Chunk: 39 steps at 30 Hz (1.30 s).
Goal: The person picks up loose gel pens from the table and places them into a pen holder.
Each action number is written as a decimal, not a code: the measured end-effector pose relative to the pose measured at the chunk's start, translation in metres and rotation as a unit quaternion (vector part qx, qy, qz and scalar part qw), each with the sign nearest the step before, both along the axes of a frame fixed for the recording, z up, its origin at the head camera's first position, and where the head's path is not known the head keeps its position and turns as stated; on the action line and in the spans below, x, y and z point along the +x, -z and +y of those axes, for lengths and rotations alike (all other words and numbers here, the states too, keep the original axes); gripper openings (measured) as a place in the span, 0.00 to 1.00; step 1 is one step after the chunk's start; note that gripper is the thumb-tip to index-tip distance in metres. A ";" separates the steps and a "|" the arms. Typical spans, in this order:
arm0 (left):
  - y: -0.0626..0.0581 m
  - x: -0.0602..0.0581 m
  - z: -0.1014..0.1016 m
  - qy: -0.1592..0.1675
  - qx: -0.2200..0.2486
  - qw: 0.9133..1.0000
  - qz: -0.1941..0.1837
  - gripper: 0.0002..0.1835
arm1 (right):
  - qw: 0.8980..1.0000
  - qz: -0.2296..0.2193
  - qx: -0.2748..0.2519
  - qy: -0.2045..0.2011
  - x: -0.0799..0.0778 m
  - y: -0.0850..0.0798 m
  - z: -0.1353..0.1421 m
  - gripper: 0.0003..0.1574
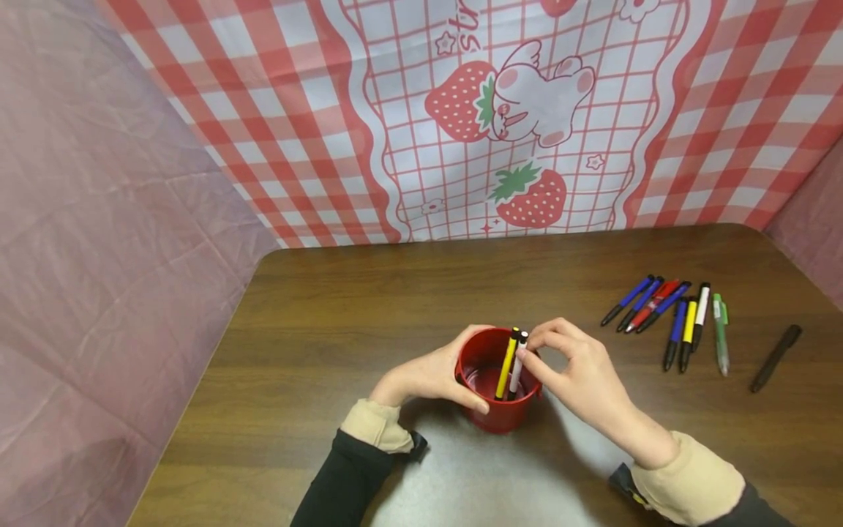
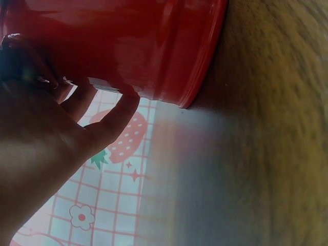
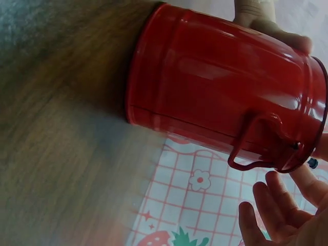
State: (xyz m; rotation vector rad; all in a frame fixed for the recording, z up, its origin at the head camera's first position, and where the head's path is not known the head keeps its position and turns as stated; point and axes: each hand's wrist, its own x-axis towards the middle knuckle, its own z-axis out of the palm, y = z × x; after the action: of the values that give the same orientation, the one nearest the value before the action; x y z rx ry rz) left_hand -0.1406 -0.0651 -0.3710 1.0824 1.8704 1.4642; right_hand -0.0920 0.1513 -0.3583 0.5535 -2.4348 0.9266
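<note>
A red metal bucket (image 1: 499, 419) stands upright on the table. My left hand (image 1: 426, 377) grips it from the left, thumb near the front rim, fingers around the far side. Inside lean a yellow marker (image 1: 506, 369) and a white marker (image 1: 516, 380), both with black tops showing above the rim. With thumb and index finger, my right hand (image 1: 586, 377) pinches the white marker near its top. In the right wrist view the bucket (image 3: 215, 77) shows a small side handle (image 3: 246, 148), and the right hand's other fingers (image 3: 274, 205) spread beside the rim.
On the right of the wooden table (image 1: 316, 307) lie several blue pens (image 1: 628, 300), a red pen (image 1: 652, 306), a yellow marker (image 1: 688, 333), a white marker (image 1: 702, 311), a green pen (image 1: 721, 337) and a black pen (image 1: 776, 359). A checked strawberry cloth (image 1: 408, 132) hangs behind.
</note>
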 end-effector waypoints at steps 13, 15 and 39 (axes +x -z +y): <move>0.001 0.002 0.000 -0.010 -0.015 1.000 -0.008 0.45 | 1.000 0.023 0.006 0.008 0.002 0.006 -0.003 0.12; 0.000 0.003 0.000 -0.016 -0.018 1.000 -0.010 0.45 | 1.000 0.022 0.004 0.009 0.002 0.007 -0.003 0.12; 0.027 -0.010 0.001 -0.018 -0.008 1.000 -0.008 0.45 | 0.997 0.020 -0.057 0.037 -0.014 0.003 0.014 0.06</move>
State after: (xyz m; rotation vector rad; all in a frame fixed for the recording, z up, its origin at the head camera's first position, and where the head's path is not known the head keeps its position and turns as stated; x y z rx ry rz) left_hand -0.1504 -0.0644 -0.3978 1.0304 1.8966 1.4707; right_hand -0.1061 0.1654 -0.3609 0.4335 -2.3328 1.0055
